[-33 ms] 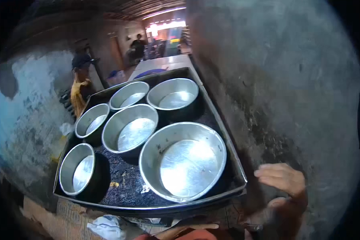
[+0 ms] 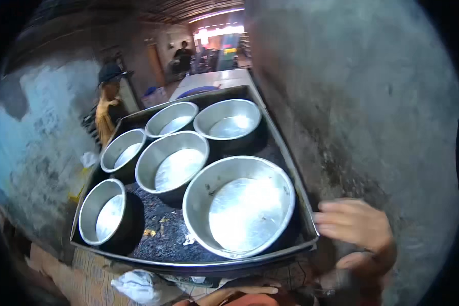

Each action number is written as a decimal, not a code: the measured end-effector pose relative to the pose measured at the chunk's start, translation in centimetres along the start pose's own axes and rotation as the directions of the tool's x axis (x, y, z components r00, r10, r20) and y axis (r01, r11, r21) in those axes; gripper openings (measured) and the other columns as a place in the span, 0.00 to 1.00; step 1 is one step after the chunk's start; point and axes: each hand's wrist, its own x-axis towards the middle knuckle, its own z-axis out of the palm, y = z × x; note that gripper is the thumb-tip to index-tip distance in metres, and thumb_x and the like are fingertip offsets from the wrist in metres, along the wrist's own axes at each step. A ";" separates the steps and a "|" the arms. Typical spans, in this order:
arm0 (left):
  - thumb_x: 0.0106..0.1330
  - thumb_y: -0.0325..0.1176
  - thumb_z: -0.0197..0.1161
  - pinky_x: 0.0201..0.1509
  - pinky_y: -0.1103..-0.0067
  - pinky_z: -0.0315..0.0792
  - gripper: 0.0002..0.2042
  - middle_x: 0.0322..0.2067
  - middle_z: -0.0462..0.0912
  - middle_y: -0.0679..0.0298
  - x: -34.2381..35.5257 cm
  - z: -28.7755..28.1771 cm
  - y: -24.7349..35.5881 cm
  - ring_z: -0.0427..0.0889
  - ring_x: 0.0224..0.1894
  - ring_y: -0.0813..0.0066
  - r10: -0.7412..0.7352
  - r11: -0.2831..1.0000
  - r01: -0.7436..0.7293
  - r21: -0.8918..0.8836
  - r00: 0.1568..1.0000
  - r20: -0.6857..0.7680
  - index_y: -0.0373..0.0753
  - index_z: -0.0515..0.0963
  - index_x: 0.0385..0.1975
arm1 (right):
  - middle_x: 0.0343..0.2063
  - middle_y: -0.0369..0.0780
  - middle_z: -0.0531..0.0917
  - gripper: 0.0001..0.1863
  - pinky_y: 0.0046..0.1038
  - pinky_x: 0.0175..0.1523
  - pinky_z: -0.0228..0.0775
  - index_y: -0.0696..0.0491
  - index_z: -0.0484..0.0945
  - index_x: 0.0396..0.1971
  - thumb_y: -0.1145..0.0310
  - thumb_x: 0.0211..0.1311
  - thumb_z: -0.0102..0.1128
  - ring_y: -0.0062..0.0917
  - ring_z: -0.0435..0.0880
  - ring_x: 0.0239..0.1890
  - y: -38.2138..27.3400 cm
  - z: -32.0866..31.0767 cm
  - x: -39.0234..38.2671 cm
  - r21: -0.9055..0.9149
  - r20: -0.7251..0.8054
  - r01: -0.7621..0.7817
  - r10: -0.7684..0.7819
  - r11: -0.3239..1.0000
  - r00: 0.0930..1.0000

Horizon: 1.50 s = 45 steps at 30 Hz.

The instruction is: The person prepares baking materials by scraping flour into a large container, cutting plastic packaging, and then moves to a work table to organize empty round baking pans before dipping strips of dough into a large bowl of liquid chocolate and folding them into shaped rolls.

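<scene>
Several round silver cake pans, the largest (image 2: pixel 247 214) at the near right, stand in a large dark rectangular baking tray (image 2: pixel 168 232). Smaller pans (image 2: pixel 102 214) sit along its left side and toward the back; the insides I see are bare metal. My right hand (image 2: pixel 354 227) is beside the tray's near right corner, open and slightly blurred, thumb apart from the fingers. Its fingertips are by the tray's rim; whether they touch it I cannot tell. Low at the bottom edge, my left hand (image 2: pixel 250 289) lies in front of red cloth, fingers stretched to the right, mostly cut off.
A rough grey wall (image 2: pixel 392 102) rises close on the right. Behind the tray is a white-topped table (image 2: pixel 214 79) with a blue round thing (image 2: pixel 198 91). One person (image 2: pixel 108 102) stands at the left, another (image 2: pixel 183 56) farther back. A white bag (image 2: pixel 143 286) lies below the tray's near edge.
My right hand has moved left, closer to the tray's right rim. The tray and pans sit slightly farther right in view, as the view has shifted a little.
</scene>
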 end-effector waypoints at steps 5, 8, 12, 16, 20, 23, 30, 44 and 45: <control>0.69 0.50 0.53 0.52 0.72 0.75 0.24 0.42 0.81 0.53 -5.9 0.2 10.4 0.81 0.46 0.65 0.145 0.967 -0.142 -0.211 0.989 0.000 0.31 0.76 0.47 | 0.53 0.52 0.74 0.27 0.42 0.63 0.60 0.63 0.69 0.56 0.56 0.67 0.49 0.45 0.71 0.59 2.3 2.5 12.5 0.111 0.688 0.182 -0.207 0.977 0.696; 0.61 0.50 0.64 0.52 0.67 0.73 0.33 0.51 0.78 0.50 -7.4 -4.7 18.0 0.78 0.52 0.56 0.165 0.983 -0.177 0.042 0.964 0.209 0.39 0.65 0.63 | 0.57 0.56 0.69 0.28 0.42 0.65 0.58 0.64 0.64 0.58 0.55 0.71 0.43 0.47 0.66 0.62 6.1 5.1 13.9 0.169 0.819 0.564 -0.433 0.808 0.375; 0.57 0.48 0.70 0.35 0.71 0.78 0.31 0.39 0.82 0.48 -11.4 -0.3 23.9 0.83 0.36 0.54 0.557 0.790 -0.450 0.417 0.811 -0.180 0.30 0.73 0.53 | 0.57 0.61 0.66 0.35 0.39 0.64 0.60 0.68 0.62 0.58 0.47 0.70 0.40 0.47 0.65 0.63 7.3 5.4 14.8 0.302 0.770 0.562 -0.544 0.770 0.332; 0.57 0.51 0.69 0.49 0.62 0.74 0.30 0.43 0.80 0.43 -11.9 0.7 30.5 0.81 0.43 0.55 0.759 0.548 -0.497 0.673 0.634 -0.150 0.25 0.78 0.45 | 0.45 0.55 0.80 0.32 0.40 0.50 0.73 0.64 0.72 0.52 0.47 0.69 0.43 0.47 0.81 0.45 7.1 3.9 16.8 0.159 0.880 0.514 -0.357 0.843 0.314; 0.64 0.42 0.61 0.33 0.75 0.77 0.17 0.23 0.84 0.56 -8.5 -2.4 33.8 0.84 0.26 0.70 0.864 0.333 0.350 0.875 0.257 -0.432 0.31 0.82 0.27 | 0.31 0.47 0.85 0.23 0.33 0.40 0.75 0.61 0.80 0.41 0.54 0.65 0.53 0.38 0.85 0.32 10.7 3.5 18.3 0.561 0.596 0.330 -0.647 0.760 0.476; 0.66 0.42 0.57 0.37 0.75 0.75 0.16 0.34 0.85 0.56 -5.6 -7.6 37.9 0.84 0.34 0.67 0.644 0.402 0.732 0.549 0.200 -0.738 0.35 0.82 0.40 | 0.33 0.49 0.85 0.21 0.33 0.42 0.75 0.62 0.83 0.37 0.57 0.62 0.54 0.37 0.84 0.34 14.4 -0.1 19.4 0.611 0.281 0.289 -0.544 0.737 0.791; 0.57 0.77 0.35 0.70 0.61 0.55 0.47 0.64 0.62 0.47 -0.5 -14.5 37.2 0.60 0.67 0.51 -0.431 0.408 0.913 -0.010 0.183 -0.884 0.43 0.65 0.64 | 0.39 0.55 0.81 0.44 0.37 0.51 0.67 0.62 0.81 0.40 0.31 0.61 0.39 0.39 0.80 0.43 21.8 7.2 23.4 0.025 0.673 0.114 -0.101 0.993 0.733; 0.58 0.75 0.40 0.54 0.62 0.72 0.48 0.53 0.74 0.40 -3.4 -16.4 35.2 0.75 0.54 0.52 -0.432 0.515 0.797 -0.315 -0.076 -0.899 0.31 0.71 0.57 | 0.67 0.47 0.59 0.55 0.41 0.71 0.47 0.47 0.63 0.65 0.19 0.45 0.42 0.42 0.54 0.70 19.5 5.2 21.2 0.017 0.640 0.043 -0.044 0.999 0.767; 0.59 0.75 0.40 0.53 0.63 0.72 0.48 0.53 0.74 0.40 -2.6 -15.8 36.0 0.76 0.53 0.53 -0.442 0.517 0.785 -0.341 -0.097 -0.892 0.31 0.70 0.57 | 0.66 0.49 0.61 0.56 0.41 0.70 0.50 0.50 0.64 0.64 0.19 0.44 0.42 0.43 0.58 0.68 21.3 6.7 21.9 0.249 0.615 0.123 -0.255 0.961 0.746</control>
